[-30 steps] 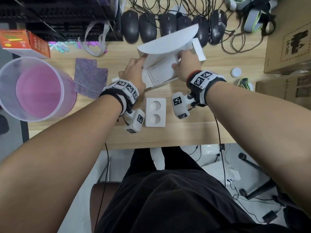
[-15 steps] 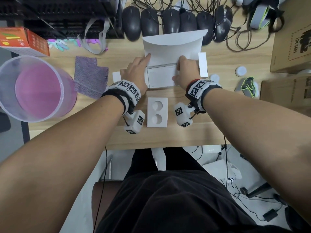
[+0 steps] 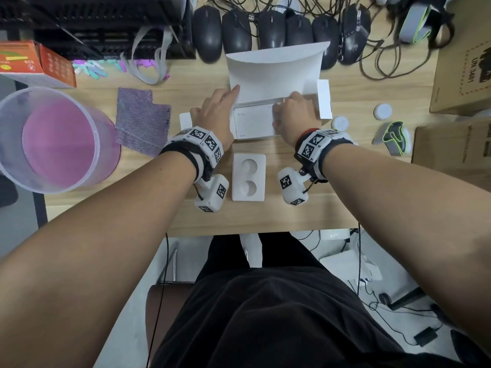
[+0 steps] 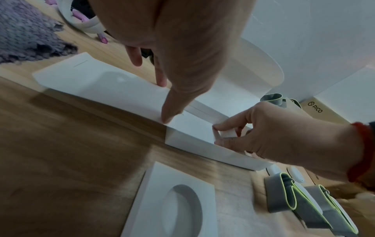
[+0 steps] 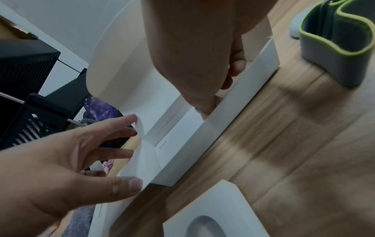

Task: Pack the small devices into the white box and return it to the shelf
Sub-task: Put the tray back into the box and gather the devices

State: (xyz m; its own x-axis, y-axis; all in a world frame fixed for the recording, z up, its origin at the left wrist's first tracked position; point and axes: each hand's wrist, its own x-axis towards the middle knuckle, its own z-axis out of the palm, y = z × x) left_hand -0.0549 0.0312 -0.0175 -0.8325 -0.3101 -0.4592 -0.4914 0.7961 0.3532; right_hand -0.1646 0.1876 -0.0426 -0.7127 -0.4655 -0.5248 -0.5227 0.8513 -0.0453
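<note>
Preparing the open white cardboard box (image 3: pixel 255 123) at mid-tabletop (image 3: pixel 345 208): left hand (image 3: pixel 216 112) spread against its side, right hand (image 3: pixel 293 115) apparently pinching something inside. Next, the moulded white two-hollow tray (image 3: pixel 249 176) and round white devices (image 3: pixel 382 111) need loading.

Six dark computer mice (image 3: pixel 271 30) lined the top of the frame. One open white box (image 3: pixel 273 102) lay at centre, with one white insert tray (image 3: pixel 248 177) holding two round hollows. Two small white discs (image 3: pixel 382 111) sat right. One purple tub (image 3: pixel 53 139) stood left.
</note>
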